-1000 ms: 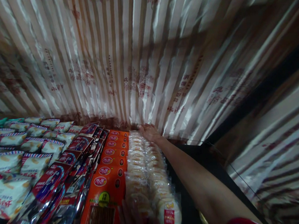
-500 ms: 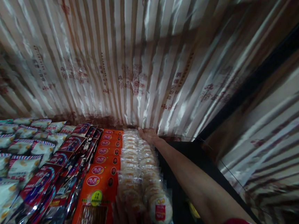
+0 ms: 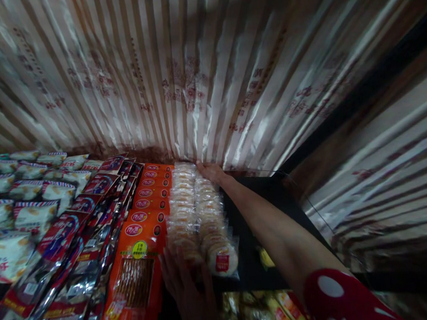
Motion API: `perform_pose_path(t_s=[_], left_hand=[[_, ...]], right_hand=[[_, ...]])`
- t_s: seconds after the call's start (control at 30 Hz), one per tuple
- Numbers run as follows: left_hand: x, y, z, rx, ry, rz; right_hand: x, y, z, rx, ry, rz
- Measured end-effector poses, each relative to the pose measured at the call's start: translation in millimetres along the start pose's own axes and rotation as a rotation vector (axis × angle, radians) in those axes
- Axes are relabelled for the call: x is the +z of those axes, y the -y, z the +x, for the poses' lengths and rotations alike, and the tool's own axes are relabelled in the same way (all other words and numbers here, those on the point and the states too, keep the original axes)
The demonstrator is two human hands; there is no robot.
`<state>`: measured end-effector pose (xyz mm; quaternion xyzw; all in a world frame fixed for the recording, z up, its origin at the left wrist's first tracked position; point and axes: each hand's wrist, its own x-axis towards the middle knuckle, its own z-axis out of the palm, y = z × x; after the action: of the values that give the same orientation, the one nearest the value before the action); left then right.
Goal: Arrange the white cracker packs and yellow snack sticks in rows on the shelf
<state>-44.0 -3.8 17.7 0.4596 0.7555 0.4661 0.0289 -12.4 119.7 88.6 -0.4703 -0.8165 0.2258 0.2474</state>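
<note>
Two side-by-side rows of round, clear-wrapped pale snacks point(image 3: 216, 224) are laid on a black surface point(image 3: 245, 247), just right of overlapping orange packets point(image 3: 144, 228). The left hand point(image 3: 189, 289) is held open, fingers extended, at the left row's near end. The right hand point(image 3: 211, 172) is placed at the right row's far end; whether anything is gripped there cannot be told. Behind, striped sheeting point(image 3: 145, 61) is hung.

Right hand point(image 3: 211, 172) reaches far forward, left hand point(image 3: 194, 298) nearer, fingers point(image 3: 175, 268) extended
</note>
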Motion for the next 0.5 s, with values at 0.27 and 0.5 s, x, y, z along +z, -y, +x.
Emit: perform_pose_path(t_s=[0.27,0.5], left_hand=[[-1.1,0.5,-1.2,0.048,0.016,0.045],[-5.9,-0.2,1.6,0.129,-0.017,0.026]], right_hand=[[-44.3,-106.2,146.9,0.167,0.015,-0.141],[-58.6,-82.7,72.2,0.032,-0.516,0.052]])
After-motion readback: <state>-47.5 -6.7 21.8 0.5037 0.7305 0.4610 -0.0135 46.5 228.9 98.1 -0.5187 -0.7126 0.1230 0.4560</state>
